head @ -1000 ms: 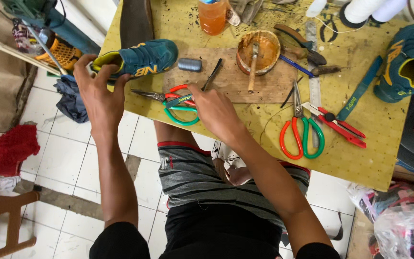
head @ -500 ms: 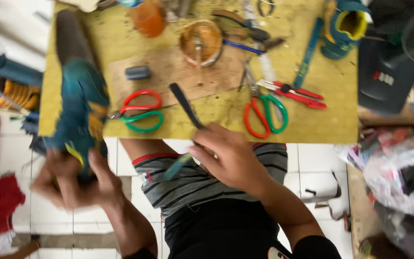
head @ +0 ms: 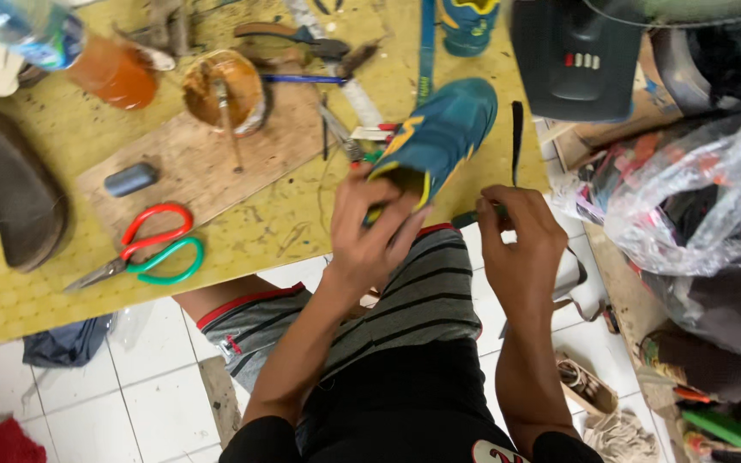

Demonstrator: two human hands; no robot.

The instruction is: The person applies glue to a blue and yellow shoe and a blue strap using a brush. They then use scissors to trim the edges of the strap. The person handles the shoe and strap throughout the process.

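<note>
Here left hand [head: 370, 236] grips teal shoe [head: 439, 137] at table edge [head: 216, 287]; right hand [head: 516, 236] pinches brush [head: 516, 141].

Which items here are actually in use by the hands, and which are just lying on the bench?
In use:
- teal shoe, gripped at its heel opening by the left hand
- thin dark tool, pinched upright in the right hand

Lying about:
- red and green scissors
- glue pot with a stick in it
- orange bottle
- dark sole
- second teal shoe
</note>
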